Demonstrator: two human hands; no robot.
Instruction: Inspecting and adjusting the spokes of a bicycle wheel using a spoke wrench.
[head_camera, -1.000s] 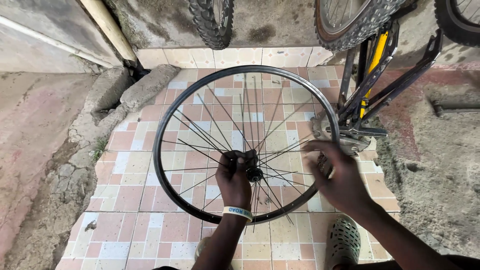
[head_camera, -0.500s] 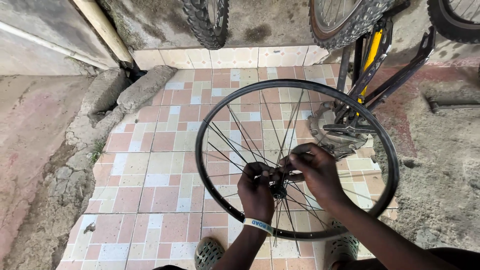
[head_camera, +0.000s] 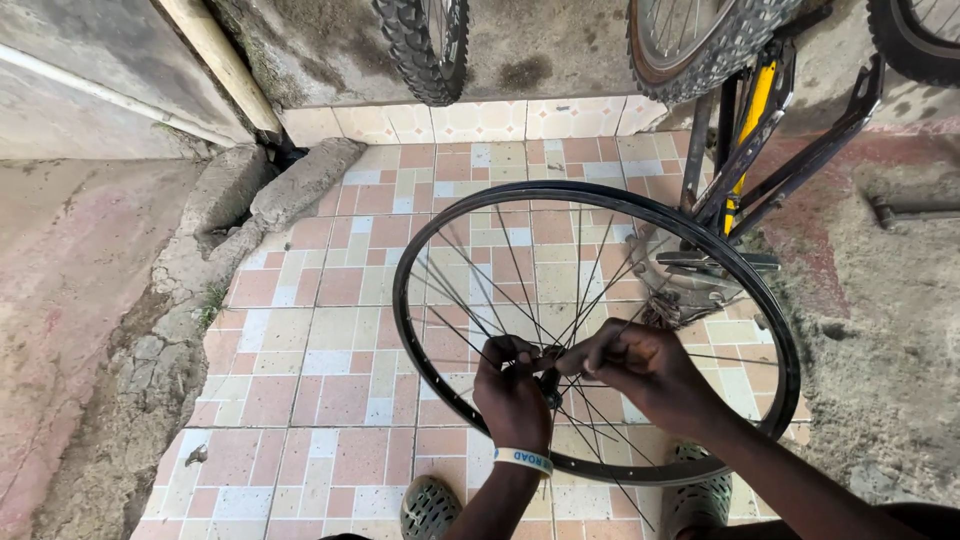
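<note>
Tiled floor (head_camera: 330, 330) of pink and cream squares fills the middle of the head view, with cracked concrete at the left and a rough wall along the top. A bare wheel rim (head_camera: 440, 230) with thin spokes stands tilted over the tiles, its plane facing up toward the camera, and takes up the centre right of the frame. Its hub (head_camera: 549, 383) sits low in the ring, directly between the two hands. The left hand (head_camera: 512, 395), a pale band at the wrist, has its grip closed about the hub from the lower left. The right hand (head_camera: 640, 368) comes in from the right, its grip pinched shut on the spokes just beside the hub; both are equally near. Behind the rim at upper right stands a bicycle frame (head_camera: 760, 160), touching or just beside the ring. Two knobbly tyres (head_camera: 425, 45) hang at the top. Sandalled feet (head_camera: 430, 508) show at the bottom edge.
</note>
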